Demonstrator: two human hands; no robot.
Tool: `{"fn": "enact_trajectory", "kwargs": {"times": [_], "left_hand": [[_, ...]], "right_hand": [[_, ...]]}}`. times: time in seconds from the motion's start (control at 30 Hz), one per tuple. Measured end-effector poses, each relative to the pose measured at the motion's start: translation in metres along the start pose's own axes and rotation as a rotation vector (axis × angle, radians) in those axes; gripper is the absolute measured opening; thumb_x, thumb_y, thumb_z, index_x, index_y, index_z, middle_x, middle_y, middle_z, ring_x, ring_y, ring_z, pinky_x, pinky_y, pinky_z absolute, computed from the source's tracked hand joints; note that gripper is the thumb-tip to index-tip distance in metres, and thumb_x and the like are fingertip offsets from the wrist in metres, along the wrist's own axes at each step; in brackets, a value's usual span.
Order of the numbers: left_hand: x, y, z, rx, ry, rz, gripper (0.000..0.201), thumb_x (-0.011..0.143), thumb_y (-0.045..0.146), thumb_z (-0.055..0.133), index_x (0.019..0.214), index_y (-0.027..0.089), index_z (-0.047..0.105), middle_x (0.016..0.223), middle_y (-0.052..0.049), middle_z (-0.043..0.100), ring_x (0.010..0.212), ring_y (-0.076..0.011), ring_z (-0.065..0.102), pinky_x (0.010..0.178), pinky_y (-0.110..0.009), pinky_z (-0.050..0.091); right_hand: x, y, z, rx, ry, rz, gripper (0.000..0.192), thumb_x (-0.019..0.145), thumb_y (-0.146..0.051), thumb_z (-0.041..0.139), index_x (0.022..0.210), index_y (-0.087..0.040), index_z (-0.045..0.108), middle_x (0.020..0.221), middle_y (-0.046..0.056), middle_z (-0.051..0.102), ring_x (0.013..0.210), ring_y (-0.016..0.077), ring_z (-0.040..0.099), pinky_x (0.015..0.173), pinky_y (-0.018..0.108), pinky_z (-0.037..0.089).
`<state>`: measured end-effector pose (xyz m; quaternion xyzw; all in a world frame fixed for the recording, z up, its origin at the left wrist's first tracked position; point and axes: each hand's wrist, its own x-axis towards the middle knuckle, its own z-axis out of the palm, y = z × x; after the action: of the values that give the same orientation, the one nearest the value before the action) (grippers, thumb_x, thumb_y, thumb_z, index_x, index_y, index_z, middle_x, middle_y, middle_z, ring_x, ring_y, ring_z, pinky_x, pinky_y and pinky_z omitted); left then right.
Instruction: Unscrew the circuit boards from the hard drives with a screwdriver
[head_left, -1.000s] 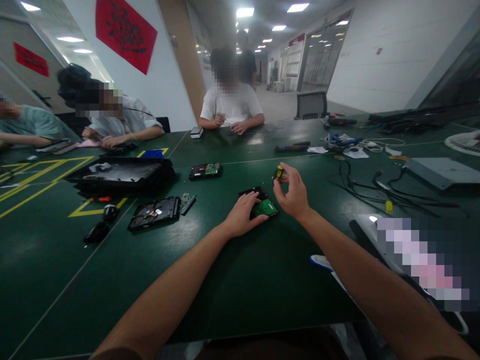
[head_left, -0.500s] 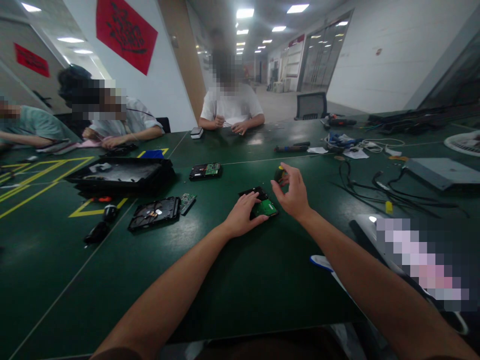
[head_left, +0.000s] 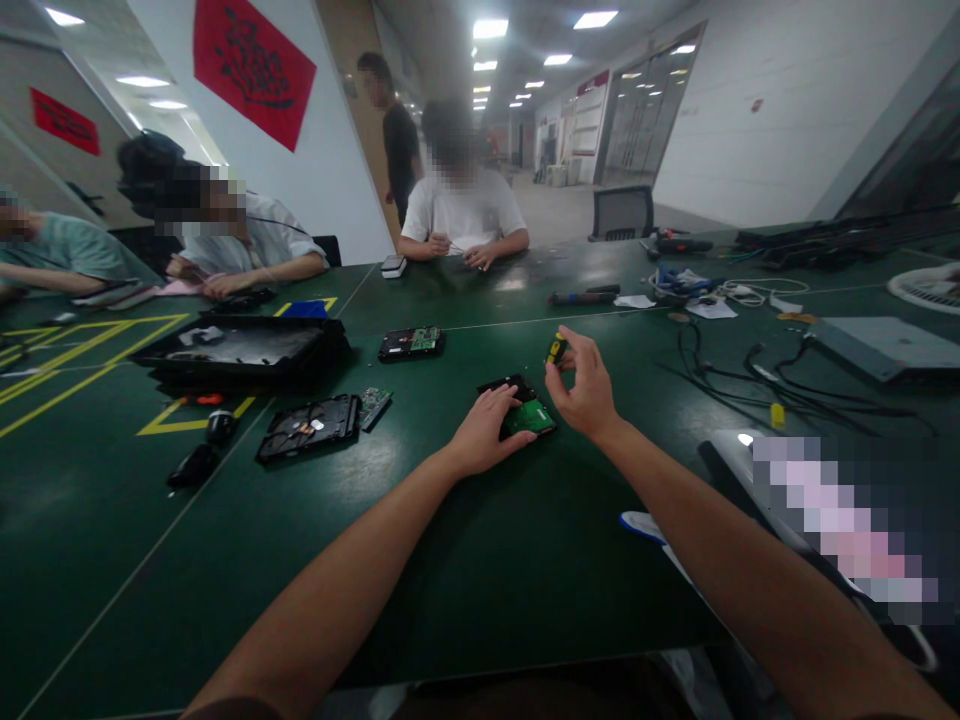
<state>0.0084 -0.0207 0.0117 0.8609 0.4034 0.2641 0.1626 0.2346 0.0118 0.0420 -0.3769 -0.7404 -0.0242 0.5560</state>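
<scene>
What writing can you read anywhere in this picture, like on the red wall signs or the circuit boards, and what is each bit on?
Nothing can be read for certain.
Large red sign on the wall: black brush characters, too blurred to read.
Small red sign: marks too small to read.
Green circuit board under the left hand: no legible print.
Yellow and black tool in the right hand: no readable label.

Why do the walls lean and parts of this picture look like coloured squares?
In the head view, the wide lens bends straight lines, so walls and the green table edge tilt outward. Ceiling lights glare white and reflect softly on the table. Faces and a patch at lower right are pixelated on purpose. The left hand on the hard drive and the right hand holding the yellow-handled screwdriver look reasonably sharp.
</scene>
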Motion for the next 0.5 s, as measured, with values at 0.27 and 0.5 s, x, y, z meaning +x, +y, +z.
{"fn": "enact_trajectory", "kwargs": {"times": [0.27,0.5], "left_hand": [[-0.0006,0.0016,-0.0010,0.013,-0.001,0.010,0.060,0.094,0.059,0.069,0.138,0.019,0.058,0.162,-0.017,0.050,0.158,-0.0348,0.037,0.132,-0.059,0.027],[-0.0005,-0.0017,0.0017,0.019,0.011,0.018,0.060,0.094,0.059,0.070,0.137,0.018,0.058,0.161,-0.018,0.051,0.157,-0.0354,0.039,0.131,-0.060,0.029]], "right_hand": [[0.0013,-0.0018,-0.0007,0.016,0.018,-0.013,0.059,0.099,-0.028,0.064,0.155,-0.029,0.043,0.133,0.012,0.057,0.088,0.0205,0.069,0.079,0.042,0.066],[0.0026,-0.0045,-0.0018,-0.003,0.022,-0.001,0.059,0.099,-0.029,0.063,0.154,-0.029,0.044,0.131,0.013,0.058,0.086,0.0223,0.069,0.077,0.045,0.067]]}}
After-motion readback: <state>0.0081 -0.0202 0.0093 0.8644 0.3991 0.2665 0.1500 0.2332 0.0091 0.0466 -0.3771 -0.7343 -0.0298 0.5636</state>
